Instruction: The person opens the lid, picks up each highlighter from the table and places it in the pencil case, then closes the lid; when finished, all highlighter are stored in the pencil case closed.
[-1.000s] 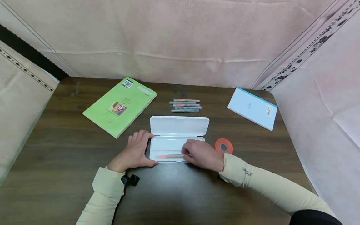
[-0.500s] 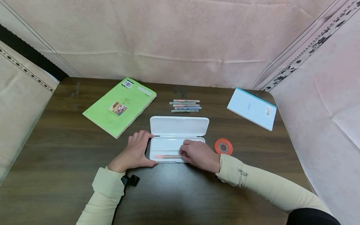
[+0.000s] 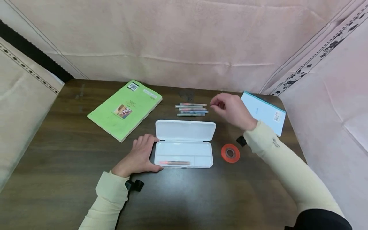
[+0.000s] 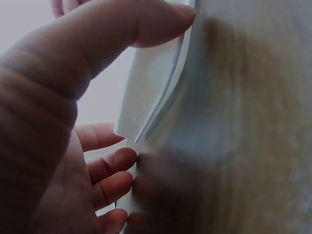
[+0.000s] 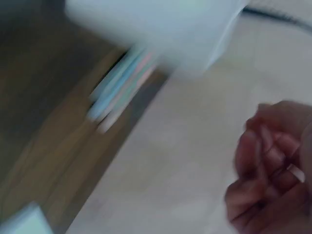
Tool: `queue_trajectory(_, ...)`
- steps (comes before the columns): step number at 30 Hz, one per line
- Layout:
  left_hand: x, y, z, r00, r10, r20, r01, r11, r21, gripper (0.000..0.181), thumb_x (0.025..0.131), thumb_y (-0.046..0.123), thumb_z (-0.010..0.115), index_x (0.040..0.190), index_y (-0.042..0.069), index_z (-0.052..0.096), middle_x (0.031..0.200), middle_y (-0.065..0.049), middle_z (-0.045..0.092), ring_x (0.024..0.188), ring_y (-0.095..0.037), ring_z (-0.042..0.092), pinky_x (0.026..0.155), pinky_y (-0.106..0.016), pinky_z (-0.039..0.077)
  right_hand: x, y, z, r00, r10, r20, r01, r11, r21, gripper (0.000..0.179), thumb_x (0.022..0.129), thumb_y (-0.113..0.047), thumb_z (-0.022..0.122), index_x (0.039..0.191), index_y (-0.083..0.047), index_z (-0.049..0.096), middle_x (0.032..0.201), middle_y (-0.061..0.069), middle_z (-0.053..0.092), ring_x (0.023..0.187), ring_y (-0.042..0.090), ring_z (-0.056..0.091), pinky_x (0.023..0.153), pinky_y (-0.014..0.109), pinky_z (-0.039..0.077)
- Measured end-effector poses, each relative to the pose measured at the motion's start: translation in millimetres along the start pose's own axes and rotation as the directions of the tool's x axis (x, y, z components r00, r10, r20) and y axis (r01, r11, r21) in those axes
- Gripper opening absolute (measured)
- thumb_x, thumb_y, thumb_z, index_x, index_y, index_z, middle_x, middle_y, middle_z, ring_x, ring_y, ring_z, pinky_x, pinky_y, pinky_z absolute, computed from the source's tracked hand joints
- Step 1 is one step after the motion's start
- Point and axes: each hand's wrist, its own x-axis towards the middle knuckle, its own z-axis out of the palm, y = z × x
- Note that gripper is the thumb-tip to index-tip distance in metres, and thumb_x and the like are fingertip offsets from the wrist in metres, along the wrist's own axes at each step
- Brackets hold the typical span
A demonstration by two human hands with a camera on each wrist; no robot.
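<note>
A white pencil case lies with its lid raised on the table, one pen with a pinkish end in its front compartment. My left hand grips the case's left end, thumb at the front corner and forefinger at the back corner. In the left wrist view the thumb lies over the case's edge. Behind the lid is a small row of several pens, also blurred in the right wrist view. Just right of them my right hand hovers with loosely bent fingers, holding nothing visible.
A green book lies at the back left. Under my right forearm's side rests an orange roll of tape, right of the case. The light blue notebook at the back right is partly covered by my right hand. Pale cloth hangs behind the table.
My right hand has let go of the pen inside the case and moved up and right, beside the row of pens. The left hand stays at the case.
</note>
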Motion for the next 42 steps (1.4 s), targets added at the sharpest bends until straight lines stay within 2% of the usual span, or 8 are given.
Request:
queue_trajectory(3,-1.5,-1.1,4.5,1.0,-0.002,-0.001,0.002,1.0,0.008,0.091,0.058,0.05,0.087,0.127,0.007,0.045,0.122,-0.012,0.047,0.105,-0.028,0.038,0.084,-0.041,0.027,24.8,31,12,0.995,0.051,0.082,-0.047,0.997,-0.054,0.011,0.091,-0.015,0.069,0.1,-0.01,0.072,0.093,0.005,0.069,0.08,0.019,0.059,0.075,0.036,0.051)
queue_trajectory(6,-2.7,-0.2,9.9,1.0,0.001,0.003,-0.001,1.0,0.009,0.092,0.058,0.051,0.087,0.127,0.007,0.046,0.122,-0.012,0.047,0.105,-0.027,0.039,0.084,-0.04,0.028,43.5,60,29,0.984,0.073,0.162,-0.063,0.996,-0.065,0.013,0.092,-0.015,0.068,0.102,-0.008,0.071,0.097,0.008,0.07,0.085,0.021,0.061,0.08,0.038,0.052)
queue_trajectory(9,-2.7,2.1,13.7,1.0,0.012,0.006,-0.012,1.0,0.002,0.092,0.058,0.052,0.086,0.128,0.007,0.046,0.122,-0.011,0.048,0.104,-0.026,0.039,0.085,-0.04,0.028,54.5,82,41,0.974,0.083,0.21,-0.07,0.995,-0.069,0.013,0.092,-0.014,0.068,0.102,-0.007,0.072,0.098,0.009,0.071,0.087,0.022,0.063,0.082,0.039,0.051)
queue_trajectory(12,-2.3,4.4,14.9,1.0,0.02,0.008,-0.02,1.0,0.001,0.092,0.059,0.052,0.086,0.128,0.007,0.046,0.122,-0.011,0.047,0.104,-0.026,0.039,0.085,-0.04,0.028,59.9,96,49,0.965,0.091,0.247,-0.073,0.994,-0.083,0.011,0.092,-0.013,0.068,0.1,-0.007,0.073,0.098,0.008,0.072,0.088,0.022,0.063,0.083,0.04,0.051)
queue_trajectory(19,-1.5,7.7,9.3,1.0,0.008,0.013,-0.008,1.0,0.012,0.092,0.058,0.051,0.087,0.128,0.008,0.045,0.123,-0.011,0.046,0.105,-0.026,0.038,0.085,-0.04,0.027,65.5,100,57,0.95,0.07,0.304,-0.04,0.994,-0.104,0.01,0.091,-0.016,0.07,0.098,-0.009,0.074,0.1,0.008,0.071,0.088,0.024,0.059,0.087,0.042,0.049)
queue_trajectory(35,0.2,6.1,0.9,1.0,-0.002,0.025,0.002,1.0,0.007,0.091,0.059,0.051,0.087,0.129,0.009,0.046,0.123,-0.01,0.046,0.104,-0.025,0.037,0.085,-0.039,0.027,73.8,98,62,0.944,0.09,0.318,-0.057,0.992,-0.11,0.012,0.092,-0.016,0.069,0.101,-0.009,0.074,0.102,0.009,0.072,0.089,0.023,0.06,0.087,0.041,0.05)
queue_trajectory(40,-0.9,4.7,-1.1,1.0,-0.012,0.017,0.012,1.0,0.01,0.092,0.059,0.051,0.087,0.129,0.008,0.046,0.123,-0.011,0.046,0.104,-0.026,0.037,0.085,-0.039,0.027,74.9,98,58,0.954,0.075,0.292,-0.054,0.995,-0.08,0.011,0.092,-0.017,0.069,0.1,-0.01,0.073,0.101,0.008,0.072,0.089,0.023,0.06,0.086,0.04,0.05)
queue_trajectory(42,-1.7,4.2,-2.6,1.0,-0.02,0.011,0.02,1.0,0.01,0.093,0.058,0.051,0.087,0.129,0.008,0.046,0.123,-0.011,0.046,0.104,-0.026,0.037,0.085,-0.04,0.027,74.2,97,55,0.96,0.08,0.268,-0.073,0.997,-0.039,0.012,0.093,-0.018,0.069,0.1,-0.01,0.073,0.1,0.007,0.071,0.088,0.023,0.059,0.084,0.04,0.05)
